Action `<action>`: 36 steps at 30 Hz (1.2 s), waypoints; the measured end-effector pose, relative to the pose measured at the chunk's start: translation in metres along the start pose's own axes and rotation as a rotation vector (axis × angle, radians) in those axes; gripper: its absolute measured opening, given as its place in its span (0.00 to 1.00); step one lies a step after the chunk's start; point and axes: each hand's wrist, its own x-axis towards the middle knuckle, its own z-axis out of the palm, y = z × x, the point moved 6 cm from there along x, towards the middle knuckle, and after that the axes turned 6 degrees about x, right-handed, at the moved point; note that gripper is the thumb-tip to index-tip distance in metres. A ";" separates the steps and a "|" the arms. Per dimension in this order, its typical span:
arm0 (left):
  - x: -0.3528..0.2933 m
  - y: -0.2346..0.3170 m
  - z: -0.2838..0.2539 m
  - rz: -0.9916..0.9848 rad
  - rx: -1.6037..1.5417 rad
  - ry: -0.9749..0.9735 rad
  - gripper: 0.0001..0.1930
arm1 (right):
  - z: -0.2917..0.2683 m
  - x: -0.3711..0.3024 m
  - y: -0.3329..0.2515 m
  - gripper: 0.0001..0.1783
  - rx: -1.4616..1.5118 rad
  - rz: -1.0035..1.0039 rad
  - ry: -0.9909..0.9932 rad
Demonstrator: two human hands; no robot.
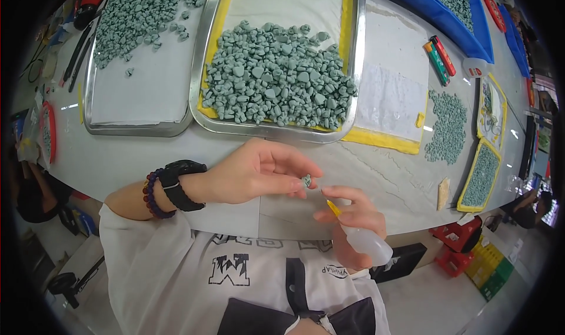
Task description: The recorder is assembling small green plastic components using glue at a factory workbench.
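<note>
My left hand [254, 171] pinches a small grey-green piece [306, 181] between thumb and fingertips, just in front of the middle tray. In my right hand [360, 218] is a small translucent white squeeze bottle [369, 247] with a yellow nozzle [333, 208]. The nozzle's thin tip points up and left toward the piece, a short way from it; whether they touch is too small to tell. Beyond my hands, the metal tray [197, 114] with yellow tape along its edges holds a heap of similar grey-green pieces [276, 79].
Another metal tray [141, 129] with such pieces stands at the left. To the right lie green and red boxes [438, 61], a patch of tiny pieces [446, 126], a yellow-edged tray [462, 205] and a tan scrap [443, 194]. A blue bin [435, 20] stands far right.
</note>
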 end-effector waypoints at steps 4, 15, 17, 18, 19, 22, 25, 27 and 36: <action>0.000 0.001 0.002 -0.020 -0.052 0.024 0.15 | 0.001 0.001 0.002 0.40 -0.006 0.117 0.003; 0.001 -0.001 0.003 0.022 0.017 0.038 0.15 | 0.000 0.006 0.005 0.33 -0.031 0.101 -0.026; 0.001 -0.001 0.003 0.014 0.019 0.040 0.15 | 0.001 0.007 0.003 0.31 -0.044 0.084 -0.042; 0.001 -0.001 0.003 0.011 0.020 0.042 0.15 | 0.001 0.007 0.003 0.31 -0.044 0.084 -0.042; 0.000 -0.001 0.003 0.010 0.020 0.042 0.15 | 0.002 0.007 0.003 0.31 -0.047 0.091 -0.039; 0.001 -0.002 0.003 0.005 0.029 0.042 0.15 | 0.002 0.007 0.004 0.31 -0.052 0.106 -0.031; 0.001 -0.002 0.003 0.006 0.017 0.041 0.15 | 0.003 0.008 0.003 0.30 -0.083 0.107 -0.024; 0.001 -0.001 0.003 0.007 0.012 0.041 0.15 | 0.003 0.008 0.004 0.30 -0.083 0.107 -0.019; 0.001 0.000 0.004 0.013 0.022 0.037 0.15 | 0.002 0.007 0.002 0.30 -0.060 0.132 0.019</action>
